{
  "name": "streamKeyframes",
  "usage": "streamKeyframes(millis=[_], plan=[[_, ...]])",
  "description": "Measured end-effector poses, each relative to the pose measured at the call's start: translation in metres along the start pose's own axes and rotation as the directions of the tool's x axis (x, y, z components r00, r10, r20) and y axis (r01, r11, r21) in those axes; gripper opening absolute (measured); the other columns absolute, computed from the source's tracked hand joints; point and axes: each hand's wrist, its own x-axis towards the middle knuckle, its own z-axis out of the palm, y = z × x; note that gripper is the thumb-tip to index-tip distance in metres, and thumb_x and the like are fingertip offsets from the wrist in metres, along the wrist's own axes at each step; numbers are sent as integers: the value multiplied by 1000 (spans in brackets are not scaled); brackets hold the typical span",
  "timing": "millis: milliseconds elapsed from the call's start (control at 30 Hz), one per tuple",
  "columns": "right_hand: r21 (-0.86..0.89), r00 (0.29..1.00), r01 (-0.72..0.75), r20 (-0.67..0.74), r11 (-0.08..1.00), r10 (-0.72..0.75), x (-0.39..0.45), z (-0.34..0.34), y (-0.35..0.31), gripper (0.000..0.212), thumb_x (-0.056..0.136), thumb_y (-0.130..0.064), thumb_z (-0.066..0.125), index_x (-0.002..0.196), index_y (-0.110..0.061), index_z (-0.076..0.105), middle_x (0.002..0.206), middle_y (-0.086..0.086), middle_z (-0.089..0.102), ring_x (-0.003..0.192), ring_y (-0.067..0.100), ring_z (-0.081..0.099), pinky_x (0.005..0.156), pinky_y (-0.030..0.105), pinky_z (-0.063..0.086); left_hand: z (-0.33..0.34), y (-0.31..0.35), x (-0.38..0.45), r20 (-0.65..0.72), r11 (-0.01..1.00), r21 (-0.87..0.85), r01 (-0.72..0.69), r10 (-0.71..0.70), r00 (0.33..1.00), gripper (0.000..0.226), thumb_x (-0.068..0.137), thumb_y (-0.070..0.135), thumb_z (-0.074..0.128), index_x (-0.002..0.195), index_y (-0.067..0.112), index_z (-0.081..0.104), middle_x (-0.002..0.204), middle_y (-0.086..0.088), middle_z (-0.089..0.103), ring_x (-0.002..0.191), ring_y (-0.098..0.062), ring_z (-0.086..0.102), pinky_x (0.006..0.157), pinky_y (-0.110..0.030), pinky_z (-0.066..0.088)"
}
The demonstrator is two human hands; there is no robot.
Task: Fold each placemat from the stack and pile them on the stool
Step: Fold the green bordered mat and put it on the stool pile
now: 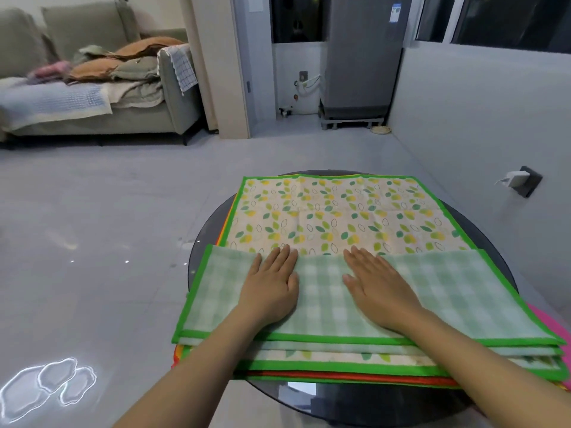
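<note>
Both hands lie flat, fingers straight, gripping nothing: the left hand (271, 287) and right hand (375, 287) press the checked flap (321, 299) folded over the leaf-print placemat (340, 211), topmost on the stack (355, 367) on the round tabletop (213, 223)

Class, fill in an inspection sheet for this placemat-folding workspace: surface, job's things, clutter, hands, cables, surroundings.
Surface: round dark glass table, mats overhanging its near edge.
Job's things: top placemat, leaf print, near edge folded up showing its green check underside; stack beneath with green, orange and pink edges; stool not seen.
Clutter: nothing seen on the table.
Hands: left hand and right hand flat, pressing the folded flap.
Cables: charger in a wall socket.
Surroundings: sofa heaped with cloths, fridge, grey tiled floor.
</note>
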Motion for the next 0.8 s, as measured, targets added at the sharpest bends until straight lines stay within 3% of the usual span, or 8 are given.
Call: streamKeyframes(millis=[200, 400, 500, 600, 700, 800], plan=[[-19, 1000, -10, 7, 1000, 10, 2, 2, 0, 57, 100, -44, 10, 150, -24, -4, 158, -8, -9, 144, 4, -10, 118, 27, -8, -11, -50, -14, -21, 985, 39, 170, -169, 985, 52, 101, 36, 11, 151, 29, 0, 159, 9, -5, 146, -8, -9, 119, -40, -10], [-5, 1000, -19, 13, 1000, 19, 1, 2, -3, 56, 100, -43, 11, 150, -22, -4, 158, -6, -9, 144, 6, -10, 118, 27, -9, -17, -50, -15, 9, 975, 78, 208, -209, 978, 54, 101, 39, 13, 152, 26, 3, 160, 5, -2, 147, -13, -7, 115, -50, -15], [33, 1000, -15, -13, 999, 16, 4, -2, -13, 55, 101, -37, 20, 151, -18, 3, 159, -1, -3, 146, 11, -6, 118, 30, -6, -29, -52, -9, -26, 975, 146, 165, -163, 986, 52, 100, 42, 21, 149, 26, 21, 157, 1, 17, 147, -17, 7, 110, -59, -17], [150, 993, 111, -66, 982, -102, 2, -2, -32, 56, 99, -38, 36, 149, -23, 18, 157, -6, 14, 145, 10, 7, 117, 29, 2, -39, -57, -5, -81, 983, 119, 141, -132, 988, 47, 94, 52, 37, 135, 28, 45, 137, 1, 44, 135, -20, 32, 109, -59, -17], [218, 980, 198, -68, 956, -187, 0, -2, -52, 57, 92, -51, 45, 144, -33, 30, 151, -14, 30, 139, 8, 21, 114, 28, 13, -47, -61, 1, -114, 983, 98, 155, -144, 983, 51, 85, 62, 50, 125, 30, 53, 125, -1, 49, 131, -23, 34, 112, -56, -13], [155, 978, 205, -4, 966, -207, 0, -1, -61, 70, 80, -69, 45, 142, -42, 27, 150, -12, 27, 138, 13, 19, 113, 34, 14, -52, -68, 4, -151, 977, 84, 196, -182, 972, 56, 77, 66, 57, 119, 28, 57, 122, -1, 51, 128, -22, 36, 114, -51, -2]])
